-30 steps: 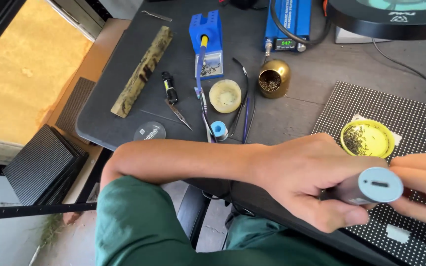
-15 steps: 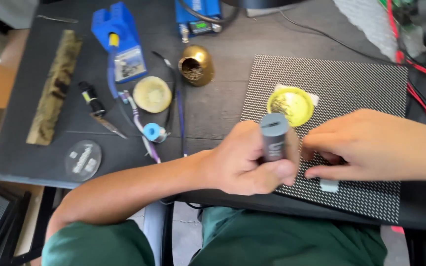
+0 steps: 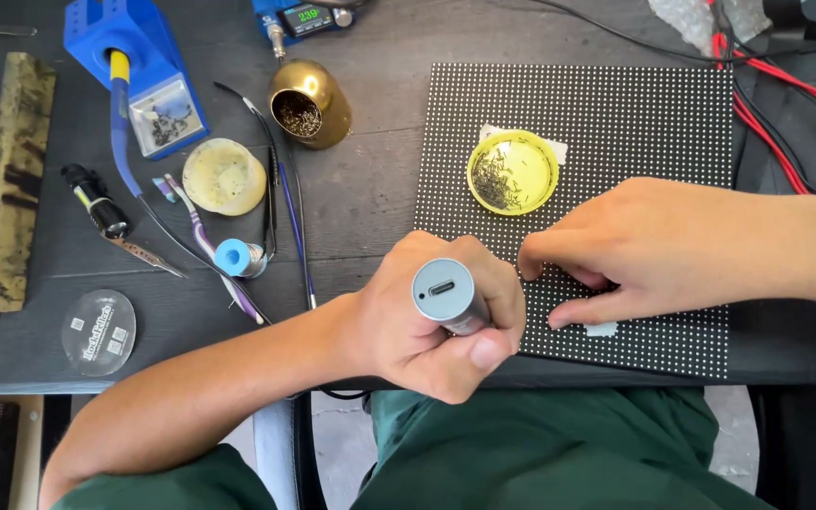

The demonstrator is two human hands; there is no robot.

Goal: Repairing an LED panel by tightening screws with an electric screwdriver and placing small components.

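- At the near edge of the dark table (image 3: 370, 203), the left hand (image 3: 427, 321) is wrapped in a fist round a grey pen-shaped tool (image 3: 448, 295); the tool stands nearly upright, its flat end with a small slot facing the camera; its tip is hidden below the hand.
- The tool sits over the lower left corner of the black dotted panel (image 3: 635, 104), which lies flat on the right half of the table.
- The right hand (image 3: 654, 250) rests on the panel just right of the tool; its fingers are curled down with the tips pressing the dotted face; it holds nothing that I can see; forefinger and thumb point towards the left hand and sit close to it.
- A small white tab (image 3: 601, 329) lies on the panel just below the right thumb.
- A yellow dish (image 3: 513, 172) of tiny dark bits stands on the panel above the hands, apart from both.
- Left of the panel: a brass cup (image 3: 312, 104) of wire wool; a blue stand (image 3: 139, 71); a pale round pad (image 3: 224, 177); a blue spool (image 3: 235, 257); a toothbrush (image 3: 202, 241); a small black tool (image 3: 96, 200); a clear disc (image 3: 99, 331); a worn wooden block (image 3: 9, 179) at the far left.
- Red and black wires (image 3: 786, 104) run along the right edge of the panel.
- Green trousers (image 3: 540, 453) show below the table edge.
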